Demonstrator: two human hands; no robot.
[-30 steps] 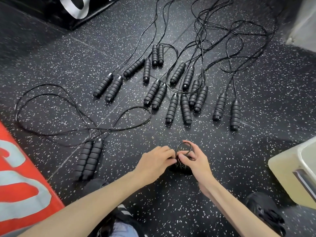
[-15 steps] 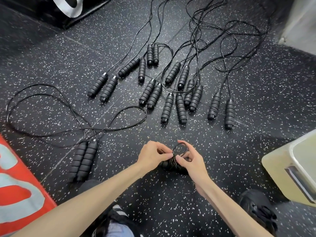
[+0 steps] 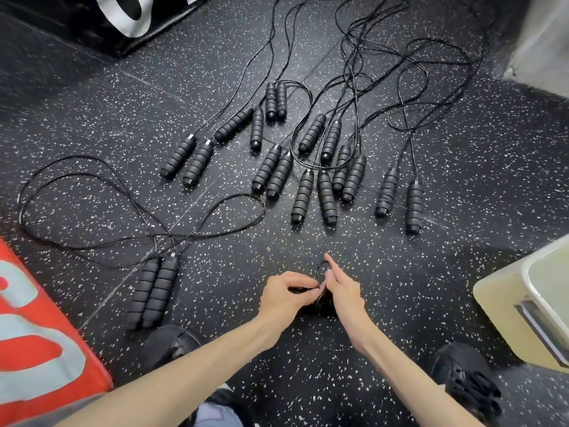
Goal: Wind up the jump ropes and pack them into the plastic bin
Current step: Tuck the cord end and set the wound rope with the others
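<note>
Both hands meet low centre over a wound jump rope bundle [image 3: 320, 300] on the speckled floor [image 3: 462, 167]. Left hand [image 3: 284, 292]: fingers curled, thumb + fingertips pinching the cord at the bundle's top. Right hand [image 3: 343, 288]: index finger straight, pointing far; thumb against a small cord loop [image 3: 322, 269] that sticks up between the hands; other fingers curled down onto the bundle. Bundle mostly hidden under both hands, only dark ribbed handle bits + cord visible.

Near left: one unwound rope, handle pair [image 3: 154, 294] lying side by side, touching; its cord [image 3: 92, 192] sprawls in wide loops to the left and far side.

Mid to far: many loose ropes, handles [image 3: 311, 177] in rough pairs fanned across the floor, cords [image 3: 363, 66] tangled + running toward the far edge. Rightmost pair [image 3: 400, 198] sits a bit apart from the rest.

Plastic bin [image 3: 505, 300]: beige, right edge of view, near the right hand but not touching; interior cut off by the frame, contents cannot tell.

Red mat w/ grey lettering [image 3: 34, 343] at near left. Black pad w/ white lettering [image 3: 101, 20] far left. Black shoe [image 3: 465, 377] near right, other shoe [image 3: 167, 343] near left of the forearms.
</note>
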